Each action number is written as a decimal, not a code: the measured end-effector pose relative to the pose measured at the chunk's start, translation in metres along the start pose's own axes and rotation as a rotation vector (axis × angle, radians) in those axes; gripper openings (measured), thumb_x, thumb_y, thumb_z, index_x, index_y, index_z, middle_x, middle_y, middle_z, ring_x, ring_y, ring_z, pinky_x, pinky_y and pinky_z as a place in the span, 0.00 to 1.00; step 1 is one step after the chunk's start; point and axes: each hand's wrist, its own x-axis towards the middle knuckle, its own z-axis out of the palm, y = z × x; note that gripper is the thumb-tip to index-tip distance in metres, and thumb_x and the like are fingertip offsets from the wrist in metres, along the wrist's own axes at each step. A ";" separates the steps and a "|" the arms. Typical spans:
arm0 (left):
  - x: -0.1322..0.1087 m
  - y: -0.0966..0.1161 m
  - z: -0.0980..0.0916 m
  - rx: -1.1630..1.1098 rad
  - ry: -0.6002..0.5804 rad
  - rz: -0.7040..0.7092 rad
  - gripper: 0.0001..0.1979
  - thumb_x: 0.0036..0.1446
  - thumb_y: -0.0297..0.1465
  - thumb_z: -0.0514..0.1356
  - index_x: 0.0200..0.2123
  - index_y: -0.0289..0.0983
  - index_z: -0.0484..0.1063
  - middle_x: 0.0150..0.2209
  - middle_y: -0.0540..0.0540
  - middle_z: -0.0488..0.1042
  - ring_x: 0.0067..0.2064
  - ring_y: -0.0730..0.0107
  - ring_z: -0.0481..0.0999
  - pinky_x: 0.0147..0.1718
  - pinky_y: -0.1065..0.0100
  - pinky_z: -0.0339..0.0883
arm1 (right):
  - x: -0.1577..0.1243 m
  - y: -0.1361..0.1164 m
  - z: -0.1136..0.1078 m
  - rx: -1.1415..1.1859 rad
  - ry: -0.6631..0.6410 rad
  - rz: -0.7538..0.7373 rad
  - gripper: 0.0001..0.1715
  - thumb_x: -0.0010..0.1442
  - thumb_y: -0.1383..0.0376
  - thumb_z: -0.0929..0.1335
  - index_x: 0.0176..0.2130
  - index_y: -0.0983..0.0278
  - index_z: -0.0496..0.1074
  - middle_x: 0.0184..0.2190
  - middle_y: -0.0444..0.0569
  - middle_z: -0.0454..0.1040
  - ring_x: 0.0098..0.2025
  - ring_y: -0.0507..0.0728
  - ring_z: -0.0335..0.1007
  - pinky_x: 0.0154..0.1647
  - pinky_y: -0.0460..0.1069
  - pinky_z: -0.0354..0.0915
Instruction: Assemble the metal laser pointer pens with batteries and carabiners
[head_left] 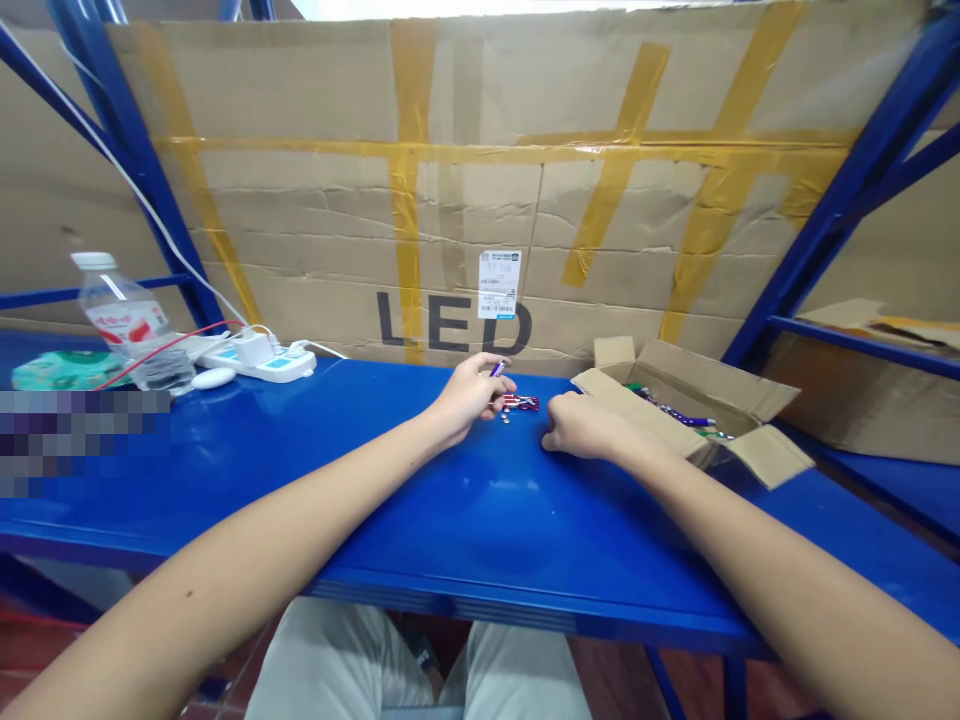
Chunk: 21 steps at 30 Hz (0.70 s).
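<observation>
My left hand (472, 395) is closed round a small purple and silver item (496, 369), held between thumb and fingers over the blue table (465, 500). Just beside its fingertips, small red metallic pieces (523, 403) lie on the table, with a tiny silver piece (505, 418) in front of them. To the right of these, my right hand (579, 424) rests low over the table with its fingers curled in; what they hold, if anything, is hidden.
An open cardboard box (675, 400) with purple and green shiny items stands right of my right hand. Left are a plastic bottle (127, 320), a green packet (67, 370), and a white power strip (262, 360) with cables. A large carton (322, 230) stands behind.
</observation>
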 end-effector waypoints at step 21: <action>-0.001 -0.012 0.007 0.100 -0.039 0.144 0.04 0.59 0.24 0.57 0.38 0.38 0.65 0.22 0.58 0.62 0.18 0.82 0.58 0.20 0.76 0.52 | -0.002 -0.029 0.014 0.623 0.397 -0.224 0.12 0.68 0.66 0.57 0.47 0.64 0.66 0.36 0.52 0.77 0.36 0.57 0.72 0.37 0.50 0.63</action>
